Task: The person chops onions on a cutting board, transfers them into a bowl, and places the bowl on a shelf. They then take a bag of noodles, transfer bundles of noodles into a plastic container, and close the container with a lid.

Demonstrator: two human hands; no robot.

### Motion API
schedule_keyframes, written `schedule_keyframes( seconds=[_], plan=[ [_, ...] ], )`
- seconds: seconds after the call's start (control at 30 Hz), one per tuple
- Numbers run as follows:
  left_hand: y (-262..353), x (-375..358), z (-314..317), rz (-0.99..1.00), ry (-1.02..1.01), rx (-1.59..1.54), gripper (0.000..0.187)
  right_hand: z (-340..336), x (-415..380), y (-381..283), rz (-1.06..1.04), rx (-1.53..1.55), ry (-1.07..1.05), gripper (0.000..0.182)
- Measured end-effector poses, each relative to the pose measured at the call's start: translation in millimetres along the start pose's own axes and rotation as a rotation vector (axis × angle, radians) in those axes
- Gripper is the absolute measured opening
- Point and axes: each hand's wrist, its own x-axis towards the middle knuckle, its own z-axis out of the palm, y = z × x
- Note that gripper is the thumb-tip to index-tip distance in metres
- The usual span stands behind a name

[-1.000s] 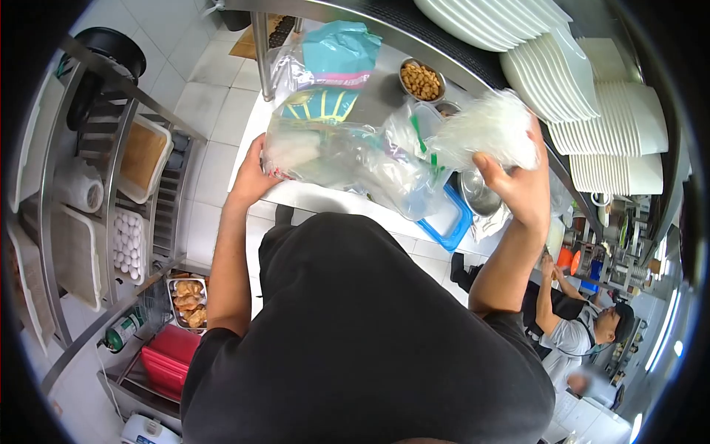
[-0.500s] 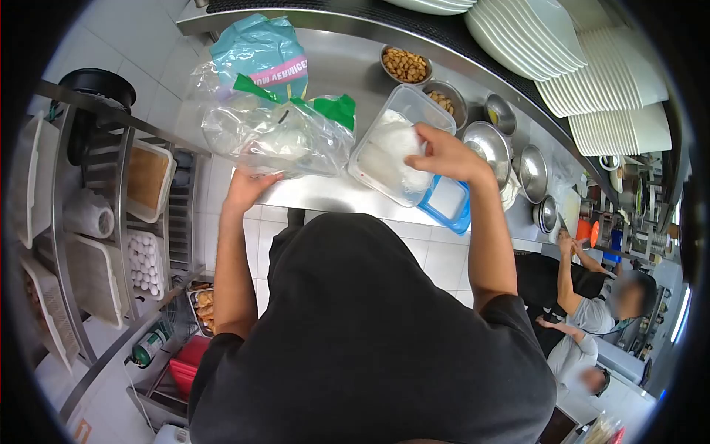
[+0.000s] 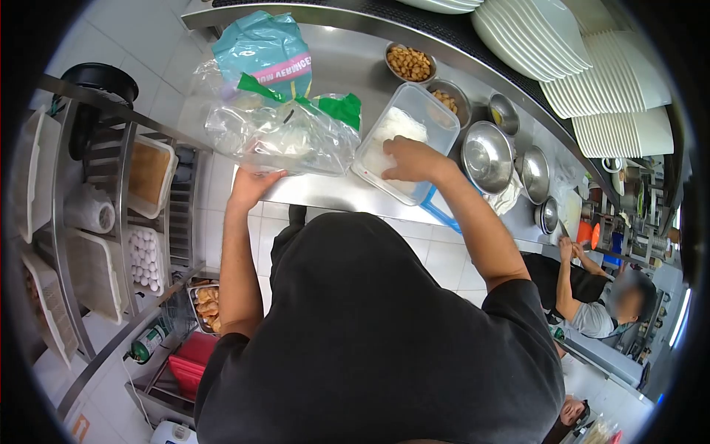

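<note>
My left hand (image 3: 256,185) grips the near edge of a clear plastic bag (image 3: 318,148) with green parts; its thumb shows, while the other fingers are largely behind the film. White bundles show inside the bag. Reaching into a clear plastic container (image 3: 441,122), my right hand (image 3: 414,159) has its fingers curled onto white vermicelli (image 3: 403,124). The fingertips are partly hidden. A blue-rimmed lid (image 3: 441,211) lies beneath my right forearm, at the container's near side.
Behind the bag lies a teal vermicelli packet (image 3: 262,52). Metal bowls of brown pieces (image 3: 409,63) and a bare steel bowl (image 3: 487,157) stand beyond the container. White plates (image 3: 529,37) fill the upper shelf. A co-worker (image 3: 592,296) stands at the right. Racks (image 3: 126,214) line the left.
My right hand has moved left and lower in the container, its fingers now further over the near-left side of the vermicelli. The left hand stays at the bag.
</note>
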Motion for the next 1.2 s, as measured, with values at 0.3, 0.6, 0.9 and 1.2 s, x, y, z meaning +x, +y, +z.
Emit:
schedule_keyframes(
  seconds=[0.3,0.6,0.9,1.2],
  plan=[
    [21,-1,2,-0.025,-0.008,-0.081,0.101,15,4,-34,0.138,-0.097,0.024,0.062],
    [21,1,2,-0.043,-0.008,0.004,0.098,27,6,-36,0.157,-0.099,0.061,0.062],
    [95,-44,11,-0.384,-0.553,0.378,0.069,14,-1,-38,0.210,-0.165,0.097,0.063],
    [126,21,143,-0.017,-0.319,0.337,0.067,0,-3,-23,0.206,0.196,-0.075,0.069]
  ],
)
